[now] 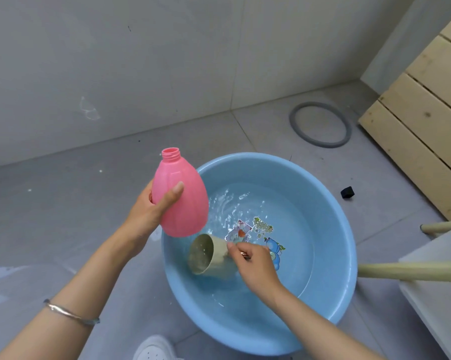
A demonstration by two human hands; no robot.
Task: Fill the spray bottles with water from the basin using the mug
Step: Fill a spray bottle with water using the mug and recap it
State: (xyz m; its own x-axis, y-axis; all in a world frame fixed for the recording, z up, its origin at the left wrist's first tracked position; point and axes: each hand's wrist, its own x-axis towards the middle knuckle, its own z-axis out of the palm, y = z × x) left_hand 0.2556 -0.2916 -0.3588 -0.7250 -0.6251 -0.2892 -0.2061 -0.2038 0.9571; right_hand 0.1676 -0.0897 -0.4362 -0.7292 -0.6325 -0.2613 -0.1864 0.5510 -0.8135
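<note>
Basin [258,158]: blue, round, on the grey tiled floor [63,203], holding shallow water [291,276] that ripples at the far side; cartoon print [266,229] on its bottom. Bottle [182,201]: pink, pear-shaped, threaded neck open with no spray head on it, roughly upright, held in the air over the basin's left rim. Left hand [151,211]: clamped on the bottle's lower body, thumb across the front, fingers wrapped behind; a silver bangle [71,311] on the forearm. Mug [208,255]: beige, inside the basin near its left wall, tipped onto its side with the mouth turned left, its lower edge in the water, just below the bottle's base. Right hand [255,263]: inside the basin, fingers curled tight on the mug's right side; the handle is hidden under them, and a ring [243,254] shows on one finger. Grey hoop [320,124]: flat on the floor beyond the basin, well apart from it. Wooden slats [421,113]: pale, leaning at the far right of the basin. Black block [347,192]: small, on the floor just right of the basin's rim. Pole [411,271]: pale wood, reaching toward the basin's right rim from beneath a white panel [439,302]. Shoe [154,348]: white, perforated, on the floor at the basin's near left edge. Wall [115,61]: grey, behind the basin.
</note>
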